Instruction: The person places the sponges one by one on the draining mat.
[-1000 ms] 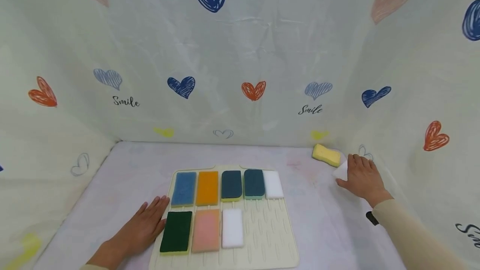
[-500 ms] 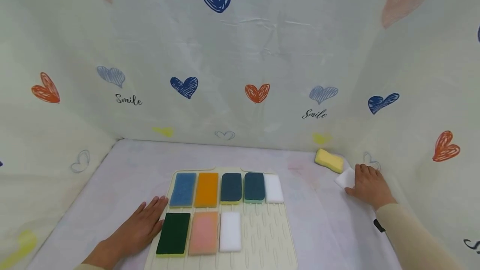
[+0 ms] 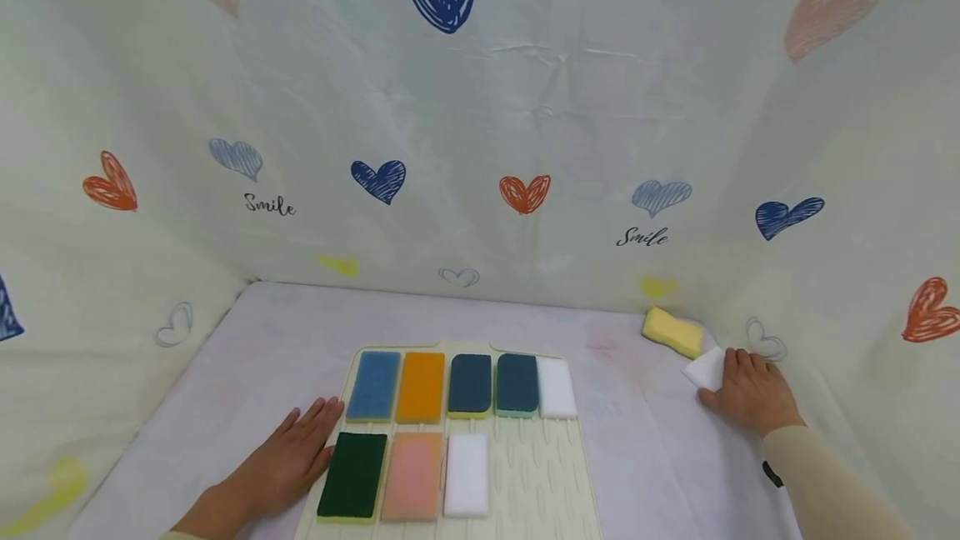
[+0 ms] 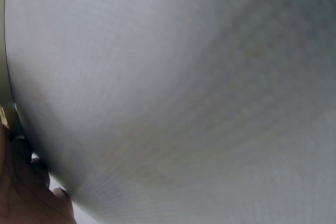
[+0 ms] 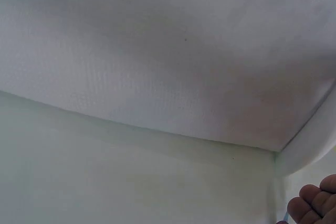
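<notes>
My left hand point(image 3: 288, 461) lies flat, fingers straight, with its fingertips at the left edge of a cream ridged mat point(image 3: 536, 473). Its thumb is close to a dark green scouring sponge point(image 3: 352, 475). At the far right, my right hand point(image 3: 753, 394) grips a white sponge point(image 3: 705, 368), thumb at the near side and fingers over the far side; the palm hides the rest of it. A yellow wavy sponge point(image 3: 672, 332) lies just behind. The right wrist view catches only curled fingers point(image 5: 313, 201), and the left wrist view part of the left hand point(image 4: 31, 192).
On the mat's back row are blue point(image 3: 372, 386), orange point(image 3: 421, 387), two dark teal point(image 3: 470, 384) and white point(image 3: 557, 388) sponges. The front row also has pink point(image 3: 412, 476) and white point(image 3: 467, 475) ones. Heart-printed cloth walls point(image 3: 480, 107) stand behind and at both sides.
The right hand has drawn slightly back and right, uncovering more of the white sponge, which stays near the yellow one. The head view has shifted a little; the left hand stays by the mat.
</notes>
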A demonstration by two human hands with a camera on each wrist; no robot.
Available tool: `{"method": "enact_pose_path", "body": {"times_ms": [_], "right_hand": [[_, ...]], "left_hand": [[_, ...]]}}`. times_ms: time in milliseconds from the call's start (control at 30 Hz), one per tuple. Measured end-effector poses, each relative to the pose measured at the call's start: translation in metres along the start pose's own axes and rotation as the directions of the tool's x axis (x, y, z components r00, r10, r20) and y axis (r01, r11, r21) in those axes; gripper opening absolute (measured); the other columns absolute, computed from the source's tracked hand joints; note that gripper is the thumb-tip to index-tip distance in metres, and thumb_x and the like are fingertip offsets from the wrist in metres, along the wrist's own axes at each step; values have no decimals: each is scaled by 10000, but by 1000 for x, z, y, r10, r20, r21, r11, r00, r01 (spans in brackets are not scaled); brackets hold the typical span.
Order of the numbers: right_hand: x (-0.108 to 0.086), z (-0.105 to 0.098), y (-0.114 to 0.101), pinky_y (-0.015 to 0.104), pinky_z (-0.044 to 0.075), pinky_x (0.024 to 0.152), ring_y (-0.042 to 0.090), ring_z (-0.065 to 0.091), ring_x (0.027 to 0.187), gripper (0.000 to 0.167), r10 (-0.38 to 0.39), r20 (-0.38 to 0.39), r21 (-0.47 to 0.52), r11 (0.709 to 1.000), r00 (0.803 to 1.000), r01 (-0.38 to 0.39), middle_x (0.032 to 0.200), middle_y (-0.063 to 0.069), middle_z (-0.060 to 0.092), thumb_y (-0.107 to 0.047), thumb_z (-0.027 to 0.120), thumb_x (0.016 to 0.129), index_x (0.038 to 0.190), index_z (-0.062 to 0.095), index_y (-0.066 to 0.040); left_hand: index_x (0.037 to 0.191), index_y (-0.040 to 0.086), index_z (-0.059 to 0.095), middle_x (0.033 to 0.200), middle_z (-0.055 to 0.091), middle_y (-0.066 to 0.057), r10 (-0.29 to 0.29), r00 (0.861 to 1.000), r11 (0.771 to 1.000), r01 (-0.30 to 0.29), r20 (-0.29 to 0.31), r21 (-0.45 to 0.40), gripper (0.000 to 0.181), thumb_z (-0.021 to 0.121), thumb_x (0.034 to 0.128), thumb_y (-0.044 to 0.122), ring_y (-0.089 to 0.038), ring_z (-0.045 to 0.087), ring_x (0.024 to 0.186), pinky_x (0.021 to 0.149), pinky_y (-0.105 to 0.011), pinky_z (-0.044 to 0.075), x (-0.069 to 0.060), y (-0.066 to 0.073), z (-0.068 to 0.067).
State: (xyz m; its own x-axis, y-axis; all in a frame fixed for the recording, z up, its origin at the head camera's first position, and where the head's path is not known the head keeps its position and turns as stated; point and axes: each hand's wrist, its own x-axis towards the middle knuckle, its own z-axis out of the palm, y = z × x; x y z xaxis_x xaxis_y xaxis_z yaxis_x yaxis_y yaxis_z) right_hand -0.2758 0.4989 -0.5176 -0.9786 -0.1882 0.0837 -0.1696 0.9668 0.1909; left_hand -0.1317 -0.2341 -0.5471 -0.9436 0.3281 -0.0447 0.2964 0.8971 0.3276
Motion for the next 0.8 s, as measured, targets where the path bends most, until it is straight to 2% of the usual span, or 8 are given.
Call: {"method": "enact_pose_path", "body": {"times_ms": [67,100,167,200,400,567,667,800], "right_hand": [[0,3,-1,636,494,870,500,559,986,856,3,-8,-14,1000,1000,-3,1059,360,581,-520,751,876,1187,479,229],[0,5,-1,620,496,842,478,555,950,838,4,-13,-18,1000,1000,-4,1016,338,575,-523,740,882,1165,478,221],[1,6,-2,606,488,801,456,536,896,830,18,-11,-9,1000,1000,-19,965,323,560,-539,723,895,1144,468,209],[2,7,-3,607,483,794,457,529,887,828,29,-5,-1,1000,1000,-29,960,331,557,-540,714,901,1150,461,208],[1,8,-4,676,437,829,552,527,978,887,102,68,50,993,992,-106,1090,446,573,-558,655,937,1301,418,216],[-2,9,-5,724,405,861,607,509,1051,958,136,103,99,984,985,-146,1125,474,579,-567,663,926,1363,362,229],[-3,8,-8,725,406,842,609,479,1041,985,156,66,154,974,986,-164,1101,481,532,-531,734,874,1312,332,254],[1,6,-15,691,435,769,583,471,973,941,170,-39,194,968,985,-160,1040,431,460,-451,829,775,1191,340,237]], "left_hand": [[1649,71,353,1676,415,-134,-7,1000,1000,7,10,8,666,556,1098,386,-382,346,1568,1322,-305,-38,0,0,1],[1650,75,354,1677,414,-129,-12,1000,1000,12,13,14,665,557,1098,387,-374,344,1570,1338,-403,59,0,0,1],[1649,76,360,1676,416,-124,-13,1000,999,13,16,34,662,561,1097,381,-369,350,1568,1267,-564,238,1,0,1],[1648,73,360,1677,415,-127,-13,1000,999,12,20,42,661,565,1096,375,-369,349,1569,1233,-602,275,2,-1,1],[1646,50,352,1679,403,-150,-11,999,999,9,52,38,666,561,1097,363,-394,343,1567,1231,-642,270,1,2,1],[1644,54,360,1679,407,-139,1,999,998,-3,36,60,649,550,1105,361,-376,349,1567,1228,-629,284,-1,3,-1],[1637,38,367,1667,423,-152,23,1000,997,-24,18,78,646,547,1107,360,-387,375,1553,1221,-637,316,-2,3,-2],[1637,25,357,1666,418,-169,26,999,997,-28,18,73,650,549,1107,349,-401,370,1552,1227,-644,306,-2,3,-3]]}}
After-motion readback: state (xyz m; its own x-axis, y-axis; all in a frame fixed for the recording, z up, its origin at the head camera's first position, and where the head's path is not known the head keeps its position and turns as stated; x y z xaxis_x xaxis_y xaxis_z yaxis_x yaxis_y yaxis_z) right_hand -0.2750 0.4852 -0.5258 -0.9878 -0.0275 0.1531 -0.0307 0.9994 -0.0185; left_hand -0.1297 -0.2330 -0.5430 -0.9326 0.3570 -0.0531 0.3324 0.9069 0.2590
